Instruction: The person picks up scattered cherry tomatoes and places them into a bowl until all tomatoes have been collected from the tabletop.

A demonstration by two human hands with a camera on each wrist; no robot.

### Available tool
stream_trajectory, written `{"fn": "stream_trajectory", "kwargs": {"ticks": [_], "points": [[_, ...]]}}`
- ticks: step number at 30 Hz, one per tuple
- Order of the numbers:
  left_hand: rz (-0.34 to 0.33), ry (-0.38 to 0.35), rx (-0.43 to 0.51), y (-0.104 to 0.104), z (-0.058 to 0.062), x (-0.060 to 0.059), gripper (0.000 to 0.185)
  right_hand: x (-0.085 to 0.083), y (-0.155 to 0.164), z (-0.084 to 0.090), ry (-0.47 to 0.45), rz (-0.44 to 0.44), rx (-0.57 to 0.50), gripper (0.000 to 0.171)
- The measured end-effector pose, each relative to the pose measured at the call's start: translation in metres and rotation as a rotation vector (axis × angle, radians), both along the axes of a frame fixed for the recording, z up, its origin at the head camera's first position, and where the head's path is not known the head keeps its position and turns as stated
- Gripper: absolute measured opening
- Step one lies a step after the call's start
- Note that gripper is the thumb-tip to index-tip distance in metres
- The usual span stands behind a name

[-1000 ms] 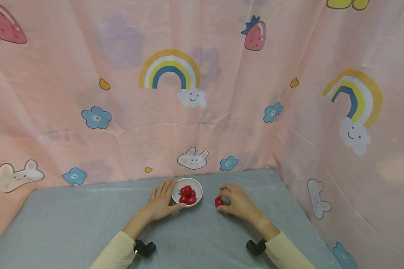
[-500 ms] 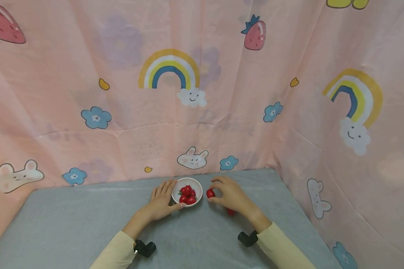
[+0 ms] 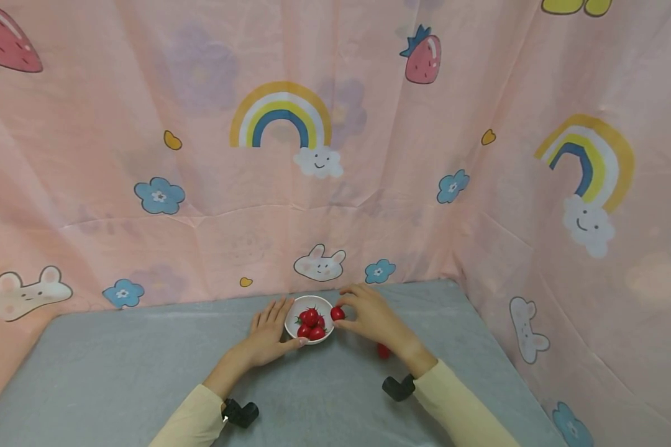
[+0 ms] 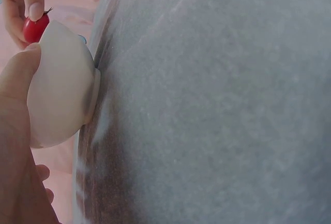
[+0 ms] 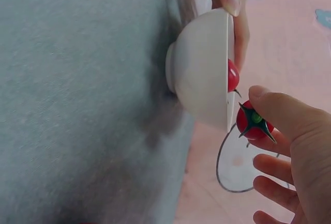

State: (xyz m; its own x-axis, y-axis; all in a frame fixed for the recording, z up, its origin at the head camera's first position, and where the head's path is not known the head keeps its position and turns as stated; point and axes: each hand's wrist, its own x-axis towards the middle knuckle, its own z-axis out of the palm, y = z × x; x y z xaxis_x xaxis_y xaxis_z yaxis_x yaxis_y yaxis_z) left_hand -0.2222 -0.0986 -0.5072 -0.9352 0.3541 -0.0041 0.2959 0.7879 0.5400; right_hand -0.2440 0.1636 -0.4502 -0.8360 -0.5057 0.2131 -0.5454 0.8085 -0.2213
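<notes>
One small red cherry tomato with a green calyx (image 3: 337,313) is pinched between thumb and fingertips of the right hand (image 3: 371,320) and is held just at the right rim of the small white ceramic bowl (image 3: 328,332). In the right wrist view the pinched tomato (image 5: 252,122) is seen level with the bowl's rim (image 5: 207,69), just outside it and not yet over the hollow. Several like red tomatoes (image 3: 312,324) already lie heaped inside the bowl. The bowl is steadied by the left hand (image 3: 268,335), whose straight fingers are laid against its left wall and whose thumb is pressed to the near side; nothing is clasped in it. A further red tomato (image 3: 383,351) is left on the grey cloth-covered surface (image 3: 117,372), near the right wrist and partly hidden by it.

Step in hand, as judged: transfer of loose tomatoes into the bowl, with this piece at the point of delivery. The next move is judged to call for a short carry over the rim, then release low above the heap so that nothing is knocked out. One loose tomato is then left for collection.
</notes>
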Motion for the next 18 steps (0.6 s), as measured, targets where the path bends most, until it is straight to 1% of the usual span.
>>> {"fn": "stream_trajectory", "kwargs": {"ticks": [13, 18], "points": [[-0.004, -0.005, -0.013, -0.001, 0.001, 0.001, 0.099, -0.007, -0.011, 0.0, 0.015, -0.009, 0.006, 0.036], [-0.005, -0.007, -0.015, -0.001, 0.001, 0.0, 0.099, -0.007, -0.015, 0.0, 0.046, 0.006, 0.006, 0.037]]}}
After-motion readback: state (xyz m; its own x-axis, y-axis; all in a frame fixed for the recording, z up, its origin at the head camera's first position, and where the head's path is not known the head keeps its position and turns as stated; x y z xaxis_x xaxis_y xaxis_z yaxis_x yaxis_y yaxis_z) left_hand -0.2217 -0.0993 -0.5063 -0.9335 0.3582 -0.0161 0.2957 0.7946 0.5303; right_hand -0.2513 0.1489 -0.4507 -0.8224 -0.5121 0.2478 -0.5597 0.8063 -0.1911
